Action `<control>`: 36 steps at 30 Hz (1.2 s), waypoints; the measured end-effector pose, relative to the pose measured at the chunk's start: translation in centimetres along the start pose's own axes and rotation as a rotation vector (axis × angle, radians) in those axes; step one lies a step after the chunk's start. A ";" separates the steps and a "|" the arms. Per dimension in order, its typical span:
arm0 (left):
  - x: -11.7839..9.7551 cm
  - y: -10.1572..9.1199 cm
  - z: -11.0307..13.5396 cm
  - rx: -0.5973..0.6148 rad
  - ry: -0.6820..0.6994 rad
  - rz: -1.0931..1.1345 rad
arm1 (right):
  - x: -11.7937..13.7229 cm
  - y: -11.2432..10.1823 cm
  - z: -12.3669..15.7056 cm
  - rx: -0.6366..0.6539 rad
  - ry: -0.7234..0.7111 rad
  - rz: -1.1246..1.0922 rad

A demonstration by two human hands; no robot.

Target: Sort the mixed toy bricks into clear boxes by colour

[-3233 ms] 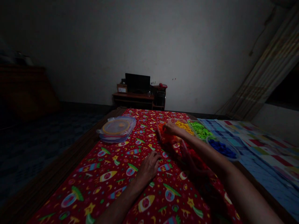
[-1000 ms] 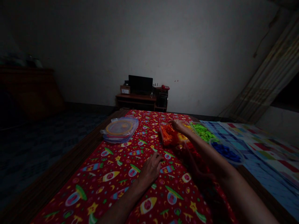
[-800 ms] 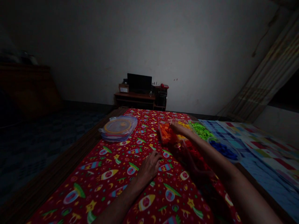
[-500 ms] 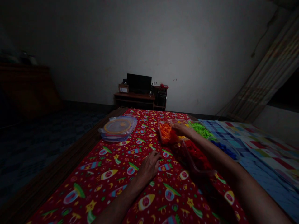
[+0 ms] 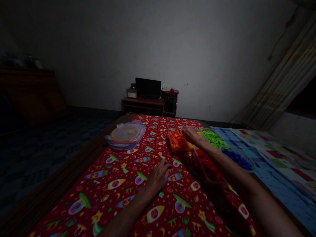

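My right hand (image 5: 191, 134) reaches far forward and lies over the near edge of a clear tub of orange plastic bricks (image 5: 177, 141), next to yellow bricks that it partly hides. Whether its fingers hold anything is too dark to tell. Below it sits a clear tub of red bricks (image 5: 207, 168), under my right forearm. My left hand (image 5: 157, 179) rests palm down on the red rocket-print tablecloth (image 5: 138, 210), touching nothing else. Bright green bricks (image 5: 213, 138) and dark blue bricks (image 5: 237, 159) lie in clear tubs to the right.
A stack of clear plastic lids (image 5: 125, 135) lies on the cloth at the far left. A wooden table edge (image 5: 69, 168) runs down the left side. A checked quilt (image 5: 276, 161) spreads to the right. A low desk with a monitor (image 5: 148, 88) stands against the far wall.
My right hand has shifted slightly rightward along the far side of the orange bricks. My left hand stays in place, and the view has tilted a little.
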State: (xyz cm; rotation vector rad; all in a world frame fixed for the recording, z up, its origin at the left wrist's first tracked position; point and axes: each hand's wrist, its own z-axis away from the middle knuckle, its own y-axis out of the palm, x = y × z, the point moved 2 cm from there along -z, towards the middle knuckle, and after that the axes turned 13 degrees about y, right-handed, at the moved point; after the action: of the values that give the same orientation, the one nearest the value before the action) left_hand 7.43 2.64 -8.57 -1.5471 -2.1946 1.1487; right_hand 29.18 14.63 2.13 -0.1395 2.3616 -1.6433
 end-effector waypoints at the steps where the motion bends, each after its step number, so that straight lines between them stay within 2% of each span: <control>1: 0.0 -0.1 0.0 0.003 -0.005 0.001 | 0.1 0.7 0.0 -0.008 -0.011 -0.011; 5: -0.1 -0.1 0.0 0.004 -0.014 0.019 | 0.1 2.1 -0.7 -0.015 0.003 -0.024; 10: 0.1 0.2 0.2 -0.005 0.012 -0.004 | -0.3 1.7 -1.5 0.007 0.064 -0.029; 16: 0.0 0.1 0.1 -0.008 0.006 -0.011 | 0.7 0.5 -1.3 0.085 0.043 -0.066; 18: -0.1 0.0 0.0 0.004 0.000 -0.012 | 1.3 -0.3 -1.1 0.155 -0.008 -0.130; 21: -0.1 -0.1 -0.1 0.001 -0.001 -0.011 | 2.0 -1.1 -0.7 0.338 -0.091 -0.199; 23: 0.0 0.0 0.0 -0.013 0.006 -0.014 | 2.3 -1.4 -0.5 0.394 -0.101 -0.202; 31: 0.0 0.1 0.1 -0.002 0.019 -0.015 | 1.6 -0.8 -1.3 0.313 0.089 -0.159; 36: -0.1 0.0 0.0 0.003 0.012 -0.017 | 1.7 0.5 -1.8 0.260 0.112 -0.124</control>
State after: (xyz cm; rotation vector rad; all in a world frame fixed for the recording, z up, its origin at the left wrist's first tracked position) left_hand 7.43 2.54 -8.54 -1.5280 -2.1931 1.1341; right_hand 27.10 16.06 1.97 -0.1496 2.2298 -2.0488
